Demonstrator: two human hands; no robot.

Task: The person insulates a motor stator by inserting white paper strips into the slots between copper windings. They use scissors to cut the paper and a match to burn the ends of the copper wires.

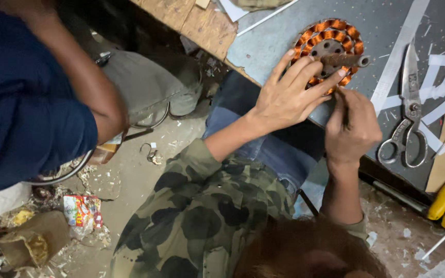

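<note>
At the near edge of the grey worktop [274,46], the right hand [353,131] has its fingers closed around a thin tool [343,105], its tip at the rim of a copper-wound fan stator [330,28]. The left hand [287,98] lies on the stator, fingers spread wide beside its rusty shaft [346,60]. Scissors [409,110] lie to the right among white paper strips [441,105].

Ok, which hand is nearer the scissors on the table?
Right. The right hand grips a thin tool at the copper coil edge, just beside the scissors handles; the left hand lies spread on the coil, farther away.
</note>
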